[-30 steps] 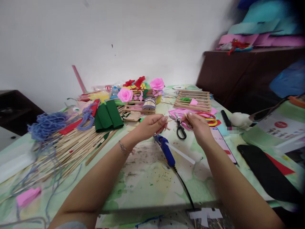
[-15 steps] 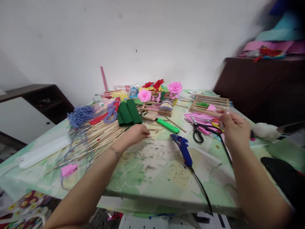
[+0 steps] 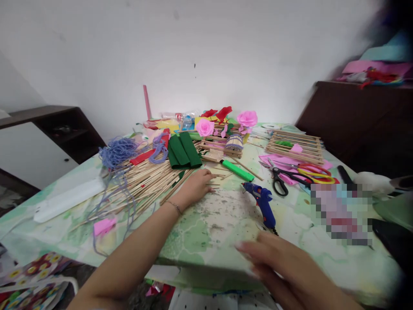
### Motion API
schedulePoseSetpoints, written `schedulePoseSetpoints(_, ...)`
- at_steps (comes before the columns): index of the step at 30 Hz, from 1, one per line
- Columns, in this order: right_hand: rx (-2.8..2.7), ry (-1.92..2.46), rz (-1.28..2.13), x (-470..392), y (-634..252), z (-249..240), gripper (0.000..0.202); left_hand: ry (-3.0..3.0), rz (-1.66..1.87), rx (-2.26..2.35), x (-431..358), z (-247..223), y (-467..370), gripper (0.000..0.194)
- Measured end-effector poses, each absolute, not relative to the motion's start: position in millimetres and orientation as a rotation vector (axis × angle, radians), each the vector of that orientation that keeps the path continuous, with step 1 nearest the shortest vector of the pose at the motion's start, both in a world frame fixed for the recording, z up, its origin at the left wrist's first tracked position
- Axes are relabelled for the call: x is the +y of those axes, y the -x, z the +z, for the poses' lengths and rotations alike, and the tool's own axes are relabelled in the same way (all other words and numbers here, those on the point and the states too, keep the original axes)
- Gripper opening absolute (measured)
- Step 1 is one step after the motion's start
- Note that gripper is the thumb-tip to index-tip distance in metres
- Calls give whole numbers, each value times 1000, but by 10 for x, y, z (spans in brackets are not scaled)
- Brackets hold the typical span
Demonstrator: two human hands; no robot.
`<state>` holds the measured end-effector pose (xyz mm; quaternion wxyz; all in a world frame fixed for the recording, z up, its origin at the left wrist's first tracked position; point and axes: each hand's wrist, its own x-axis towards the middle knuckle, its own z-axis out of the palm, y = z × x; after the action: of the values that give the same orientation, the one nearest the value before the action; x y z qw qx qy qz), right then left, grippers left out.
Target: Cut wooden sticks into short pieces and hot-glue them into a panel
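My left hand (image 3: 197, 186) lies low over the table, palm down, fingers stretched out and a little apart. Its fingertips touch or hover at short wooden sticks (image 3: 220, 175); which of the two I cannot tell. My right hand (image 3: 287, 265) is in the air by the front edge, blurred, fingers extended with nothing seen in them. Just beyond it lies a blue glue gun (image 3: 265, 207), its nozzle toward the left. A bright green utility knife (image 3: 238, 170) rests between the left hand and black-handled scissors (image 3: 280, 183). Long thin sticks (image 3: 145, 183) form a loose pile left of my left hand.
Folded dark green paper (image 3: 183, 150) and tangled purple yarn (image 3: 118, 151) lie on the stick pile. Behind stands a stick structure with pink paper flowers (image 3: 205, 127). A stick frame (image 3: 295, 145) and red-and-yellow-handled tools (image 3: 318, 173) are on the right. A white strip (image 3: 69, 200) lies left.
My right hand has come from beside the stick frame down toward the front edge. My left hand stays by the short sticks, its fingers now more spread. The view has turned slightly left.
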<state>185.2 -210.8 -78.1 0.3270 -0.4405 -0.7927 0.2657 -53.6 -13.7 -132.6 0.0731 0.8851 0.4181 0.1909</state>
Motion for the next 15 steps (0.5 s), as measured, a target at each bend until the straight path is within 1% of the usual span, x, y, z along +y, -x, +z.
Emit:
schedulePoseSetpoints(2, -2224, 1213, 703, -1801, -1568, -772, 36, -2619, 556, 1292, -113, -1345, 595, 43)
schedulePoseSetpoints(3, -2240, 1292, 674, -1655, -1454, -778, 36, -2602, 545, 1293, -101, -1347, 634, 42)
schedulePoseSetpoints(6, -2267, 1460, 597, -1288, -1229, -851, 25, -2533, 574, 1272, -63, -1325, 761, 31)
schedulePoseSetpoints(8, -2324, 1435, 463, -1092, -1145, -931, 16, -2467, 652, 1278, -34, -1306, 832, 24)
schedulePoseSetpoints(10, -2381, 1355, 366, -921, -1077, -1018, 13, -2416, 733, 1320, -6, -1295, 876, 24)
schedulePoseSetpoints(13, -2416, 1305, 300, -742, -991, -1112, 13, -2400, 743, 1373, 14, -1296, 894, 25)
schedulePoseSetpoints(15, -2421, 1293, 244, -718, -959, -1127, 19, -2399, 735, 1394, 12, -1297, 890, 25)
